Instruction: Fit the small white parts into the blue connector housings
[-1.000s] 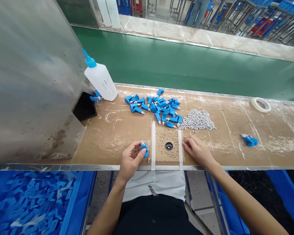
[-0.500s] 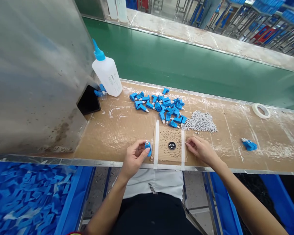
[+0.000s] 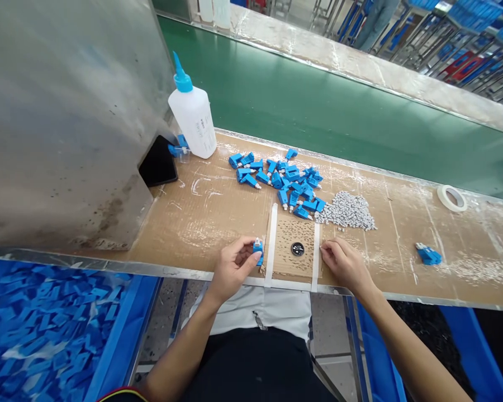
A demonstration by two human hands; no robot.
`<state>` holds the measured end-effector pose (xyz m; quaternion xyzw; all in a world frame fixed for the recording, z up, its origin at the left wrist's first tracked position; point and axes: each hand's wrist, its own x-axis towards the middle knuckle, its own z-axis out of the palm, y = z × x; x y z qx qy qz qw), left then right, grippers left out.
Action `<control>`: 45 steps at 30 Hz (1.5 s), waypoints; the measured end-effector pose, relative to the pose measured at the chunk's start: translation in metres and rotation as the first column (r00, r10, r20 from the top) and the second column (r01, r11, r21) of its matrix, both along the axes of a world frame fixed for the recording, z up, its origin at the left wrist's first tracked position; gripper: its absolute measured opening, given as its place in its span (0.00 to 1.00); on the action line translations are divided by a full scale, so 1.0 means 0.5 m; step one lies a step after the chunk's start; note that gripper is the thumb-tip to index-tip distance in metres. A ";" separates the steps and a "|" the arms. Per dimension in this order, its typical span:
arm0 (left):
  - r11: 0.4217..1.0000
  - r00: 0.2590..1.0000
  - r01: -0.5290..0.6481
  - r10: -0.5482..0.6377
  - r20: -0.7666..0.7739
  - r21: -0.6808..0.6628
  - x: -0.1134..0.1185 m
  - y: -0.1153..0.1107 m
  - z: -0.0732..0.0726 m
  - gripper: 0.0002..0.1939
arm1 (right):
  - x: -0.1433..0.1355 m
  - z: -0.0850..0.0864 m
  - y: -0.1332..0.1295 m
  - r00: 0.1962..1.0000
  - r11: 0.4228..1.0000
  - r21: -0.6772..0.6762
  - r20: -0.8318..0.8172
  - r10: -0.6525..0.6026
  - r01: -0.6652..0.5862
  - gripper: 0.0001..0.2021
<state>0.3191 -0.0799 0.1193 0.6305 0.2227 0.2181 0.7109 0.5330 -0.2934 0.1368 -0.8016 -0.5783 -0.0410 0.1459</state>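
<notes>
fingers of the left hand [image 3: 233,268] pinch one small blue connector [image 3: 258,249] upright, white tip up, just left of the taped card pad [image 3: 294,248] at the near edge of the bench [image 3: 201,215]. the right hand [image 3: 344,262] rests at the pad's right tape strip, fingertips drawn close together on the surface; whether they hold a tiny piece i cannot tell. beyond the pad, a loose pile of blue connectors [image 3: 283,180] lies waiting, with a heap of small grey caps [image 3: 349,211] to its right. a couple of connectors [image 3: 428,255] sit apart on the far right. judging by that, most of the pile is not yet handled. a squeeze bottle [image 3: 192,116] stands far left, a tape roll [image 3: 451,197] far right.
</notes>
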 end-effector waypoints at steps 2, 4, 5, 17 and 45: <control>1.000 1.000 0.005 -0.005 0.002 0.004 0.000 0.000 -0.001 0.11 | 0.000 0.001 -0.001 1.000 1.000 0.009 -0.001 0.018 -0.018 0.10; 1.000 1.000 0.008 -0.008 0.002 0.009 0.000 -0.001 -0.003 0.11 | 0.002 0.002 -0.001 1.000 1.000 0.003 -0.020 0.023 -0.023 0.10; 1.000 1.000 0.009 -0.009 0.000 0.011 0.000 -0.001 -0.004 0.11 | 0.003 0.002 -0.001 0.999 1.000 -0.007 -0.036 0.018 -0.018 0.10; 1.000 1.000 0.015 -0.015 0.000 0.017 0.000 0.001 -0.004 0.11 | 0.005 0.048 0.034 0.981 0.992 -0.112 -0.192 0.041 -0.063 0.08; 0.992 0.995 -0.002 0.014 0.096 -0.123 -0.004 0.000 -0.009 0.13 | -0.074 0.087 0.109 0.940 0.994 0.084 -0.339 -0.032 0.064 0.07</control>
